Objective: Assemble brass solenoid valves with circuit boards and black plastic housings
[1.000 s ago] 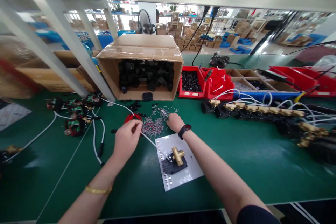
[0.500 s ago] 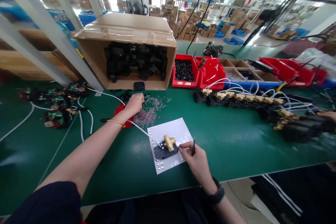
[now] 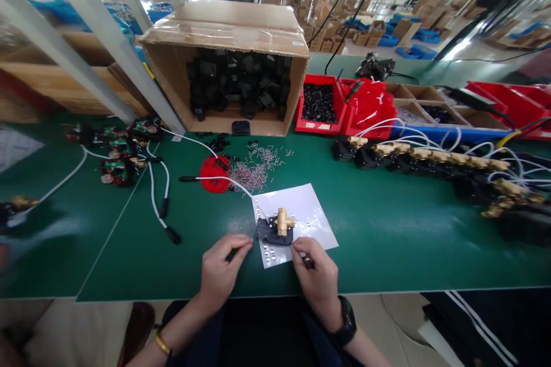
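Left hand point(image 3: 221, 269): hovering just left of the sheet's near corner, thumb and forefinger tips pressing together; cannot tell whether anything small is sitting between them. Right hand point(image 3: 317, 275): thumb and forefinger tips closing together right by the near right corner of the black plastic housing point(image 3: 275, 235); cannot tell whether they are touching it. Something small and dark is showing in the curl of that hand, too little visible to identify.

The housing is lying flat on a glossy white sheet point(image 3: 316, 223), a T-shaped brass fitting point(image 3: 282, 222) sitting on top of it. Small round silvery discs point(image 3: 269, 255) are dotting the sheet's left side. From the housing a thin white cable point(image 3: 236, 184) is running up-left across a round red dish point(image 3: 209, 184) and ending in a slim black plug point(image 3: 187, 179).

Beyond the sheet, small silvery pins point(image 3: 253, 175) are lying scattered on the green tabletop point(image 3: 387, 229). Behind them an open brown cardboard box point(image 3: 228, 31) is holding black parts. Off to the right, similar black-and-brass units point(image 3: 426, 155) are standing in a row.
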A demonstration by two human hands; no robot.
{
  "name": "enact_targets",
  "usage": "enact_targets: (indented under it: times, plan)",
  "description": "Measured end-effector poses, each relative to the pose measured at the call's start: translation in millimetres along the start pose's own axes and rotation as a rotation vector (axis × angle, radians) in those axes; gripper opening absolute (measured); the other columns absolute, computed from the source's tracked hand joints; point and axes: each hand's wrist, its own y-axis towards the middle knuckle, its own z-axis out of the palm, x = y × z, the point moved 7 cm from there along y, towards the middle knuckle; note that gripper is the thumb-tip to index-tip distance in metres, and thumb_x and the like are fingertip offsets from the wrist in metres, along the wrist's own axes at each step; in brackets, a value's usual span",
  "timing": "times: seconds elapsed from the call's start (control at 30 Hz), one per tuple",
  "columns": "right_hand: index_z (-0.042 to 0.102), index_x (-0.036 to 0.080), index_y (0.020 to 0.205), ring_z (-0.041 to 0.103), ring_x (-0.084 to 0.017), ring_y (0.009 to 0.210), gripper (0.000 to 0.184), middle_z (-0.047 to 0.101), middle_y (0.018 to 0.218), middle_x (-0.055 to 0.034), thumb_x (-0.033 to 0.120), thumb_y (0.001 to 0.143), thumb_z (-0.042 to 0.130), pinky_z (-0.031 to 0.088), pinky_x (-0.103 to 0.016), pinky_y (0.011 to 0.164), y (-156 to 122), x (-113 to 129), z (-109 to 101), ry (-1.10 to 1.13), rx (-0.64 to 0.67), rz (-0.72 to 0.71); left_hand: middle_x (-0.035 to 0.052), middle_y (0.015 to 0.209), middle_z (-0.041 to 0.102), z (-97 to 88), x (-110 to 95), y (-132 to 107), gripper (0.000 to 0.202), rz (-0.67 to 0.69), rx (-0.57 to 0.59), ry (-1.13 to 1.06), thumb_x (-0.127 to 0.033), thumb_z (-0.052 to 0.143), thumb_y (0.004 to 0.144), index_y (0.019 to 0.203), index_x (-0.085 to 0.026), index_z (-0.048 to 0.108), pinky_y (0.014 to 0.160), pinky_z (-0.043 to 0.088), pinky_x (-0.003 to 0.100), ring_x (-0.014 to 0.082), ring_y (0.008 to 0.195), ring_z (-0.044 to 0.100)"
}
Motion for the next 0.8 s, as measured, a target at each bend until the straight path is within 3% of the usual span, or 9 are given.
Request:
enact_targets:
  times: [0.13, 0.23, 0.53, 0.8]
  plan:
    - [0.056, 0.021, 0.082, 0.062, -0.015, 0.072, 0.013, 0.066, 0.082, -0.0046, 0.010, 0.081, 0.048, 0.049, -0.023, 0.061, -0.2, -1.8, 3.9, -0.035, -0.013, 0.003, 0.0033, 0.078, 0.071, 23.7, -17.2, -1.7, 0.009, 0.283, 0.098, 0.136, -0.011, 0.061, 0.080, 0.081, -0.017, 0.067, 0.071, 0.053, 0.027, 0.0153, 0.074, 0.066]
    - [0.056, 0.021, 0.082, 0.063, -0.016, 0.073, 0.013, 0.065, 0.080, -0.0039, 0.011, 0.080, 0.048, 0.050, -0.024, 0.062, 1.0, -6.3, 3.3, -0.050, -0.042, 0.047, 0.0035, 0.077, 0.071, 31.7, -16.7, -1.2, 0.011, 0.345, 0.117, 0.200, -0.010, 0.058, 0.081, 0.082, -0.017, 0.067, 0.070, 0.052, 0.028, 0.0154, 0.072, 0.066]
    - [0.058, 0.020, 0.082, 0.064, -0.016, 0.077, 0.016, 0.066, 0.082, -0.0053, 0.008, 0.080, 0.048, 0.052, -0.026, 0.067, 6.6, -1.6, 3.1, -0.075, 0.026, -0.045, 0.0036, 0.079, 0.071, 31.7, -11.3, -2.4, 0.010, 0.302, 0.070, 0.179, -0.011, 0.059, 0.081, 0.083, -0.017, 0.067, 0.071, 0.050, 0.027, 0.0150, 0.073, 0.065]
    - [0.061, 0.019, 0.089, 0.065, -0.018, 0.082, 0.015, 0.067, 0.089, -0.0072, 0.012, 0.085, 0.049, 0.053, -0.028, 0.072, 5.1, -3.3, 3.9, -0.104, 0.094, -0.088, 0.0014, 0.069, 0.067, 38.7, -0.5, 7.8, 0.008, 0.091, 0.088, 0.178, -0.019, 0.065, 0.078, 0.070, -0.017, 0.065, 0.065, 0.047, 0.026, 0.0143, 0.066, 0.062]
